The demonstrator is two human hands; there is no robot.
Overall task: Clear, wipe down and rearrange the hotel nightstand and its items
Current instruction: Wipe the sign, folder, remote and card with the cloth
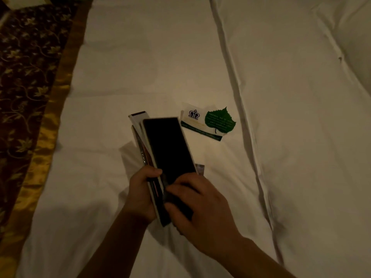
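The left hand [143,194] grips the near left edge of a stack [140,135] of slim booklets and card folders, thumb on top and fingers curled beneath. The right hand [200,209] is curled over the near end of the dark top piece [168,145], pinching it against the rest. The stack is held tilted over the white bed cover [140,67], just to the near left of the green leaf card [219,121] and not touching it. That leaf card lies flat on the cover, overlapping a white card with a crown logo [193,119] on its left. Far to the left of the leaf card, a gold-edged bed runner [40,137] crosses the bed. The pieces look light, thin and fairly stiff, and the dark one seems glossy, so they will probably slide on one another; they already fan apart at the far end. Holding both long edges near one end should keep them squared. The loose cards would likely need a fingernail under an edge, since the soft cover gives under pressure. A small grey thing peeks from under the stack's right side; I cannot tell what it is.
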